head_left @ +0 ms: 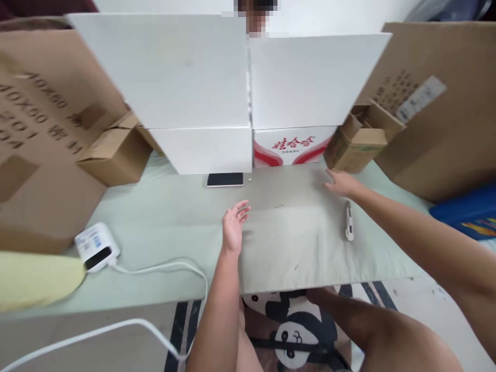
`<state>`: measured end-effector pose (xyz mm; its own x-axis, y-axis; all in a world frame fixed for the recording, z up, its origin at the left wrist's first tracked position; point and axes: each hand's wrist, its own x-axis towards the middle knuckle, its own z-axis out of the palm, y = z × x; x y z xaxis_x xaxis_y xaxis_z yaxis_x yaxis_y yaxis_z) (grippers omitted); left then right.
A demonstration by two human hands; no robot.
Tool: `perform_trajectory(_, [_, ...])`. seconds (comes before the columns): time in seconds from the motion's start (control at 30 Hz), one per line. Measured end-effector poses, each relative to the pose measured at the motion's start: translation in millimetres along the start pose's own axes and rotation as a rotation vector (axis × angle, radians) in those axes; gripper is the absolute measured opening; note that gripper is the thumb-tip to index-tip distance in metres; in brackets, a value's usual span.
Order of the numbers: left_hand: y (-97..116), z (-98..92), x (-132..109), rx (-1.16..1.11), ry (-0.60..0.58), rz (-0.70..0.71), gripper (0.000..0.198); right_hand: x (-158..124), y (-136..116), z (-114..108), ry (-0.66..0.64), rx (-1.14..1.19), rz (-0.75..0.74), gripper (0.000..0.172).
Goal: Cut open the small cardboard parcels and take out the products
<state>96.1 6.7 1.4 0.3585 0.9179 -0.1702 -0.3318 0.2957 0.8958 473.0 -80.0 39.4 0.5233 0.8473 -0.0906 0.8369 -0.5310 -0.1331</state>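
My left hand [234, 227] hovers over the middle of the cloth, its fingers loosely curled but apart, with nothing in it. At the right, my right hand [341, 183] reaches toward the small cardboard box [351, 155], fingers spread and holding nothing visible; I cannot tell whether it touches the box. Below that wrist lies a slim white object with dark slots [349, 223], its kind unclear. A phone with a dark screen [225, 179] lies flat by the white panels, and a tiny white piece [249, 180] sits beside it.
White panels [201, 72] and a white box with red print [292, 147] stand at the back. Large cardboard sheets [42, 129] flank both sides. A small brown box [116, 155] is at left, near a white device [96, 247] with a white cable [166, 267].
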Motion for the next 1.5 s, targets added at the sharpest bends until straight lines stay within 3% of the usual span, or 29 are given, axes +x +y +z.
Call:
perform_trajectory(0.17, [16.5, -28.4, -14.9, -0.082, 0.054, 0.036, 0.06, 0.7, -115.1, -9.3, -0.036, -0.077, -0.235, 0.069])
perform_trajectory(0.43, [40.9, -80.6, -26.2, -0.295, 0.109, 0.049, 0.065, -3.1, -370.5, 12.4, -0.055, -0.066, -0.666, 0.065])
perform_trajectory(0.6, [44.9, -103.7, -22.1, -0.409, 0.092, 0.038, 0.065, 5.2, -521.7, 26.5, -0.022, -0.031, -0.844, 0.065])
perform_trajectory(0.73, [45.0, -120.3, -16.0, -0.465, 0.123, 0.005, 0.067, 19.2, -616.6, 32.9, 0.037, 0.026, -0.883, 0.067])
perform_trajectory(0.83, [45.9, -133.0, -10.8, -0.504, 0.14, 0.0, 0.07, 36.1, -665.1, 38.8, 0.065, 0.069, -0.854, 0.069])
perform_trajectory(1.0, [45.6, -143.5, -5.1, -0.573, 0.116, -0.043, 0.083, 70.0, -702.1, 56.2, 0.096, 0.084, -0.819, 0.071])
perform_trajectory(1.2, [46.0, -148.3, -7.6, -0.535, 0.077, -0.005, 0.079, 82.3, -699.4, 62.8, 0.112, -0.068, -0.88, 0.08])
perform_trajectory(1.37, [51.8, -158.9, -14.7, -0.477, 0.128, 0.012, 0.065, 61.0, -656.5, 54.2, 0.16, -0.087, -0.907, 0.074])
perform_trajectory(1.5, [59.7, -158.3, -20.5, -0.448, 0.225, 0.089, 0.066, 21.1, -579.0, 44.4, 0.185, -0.105, -0.965, 0.067])
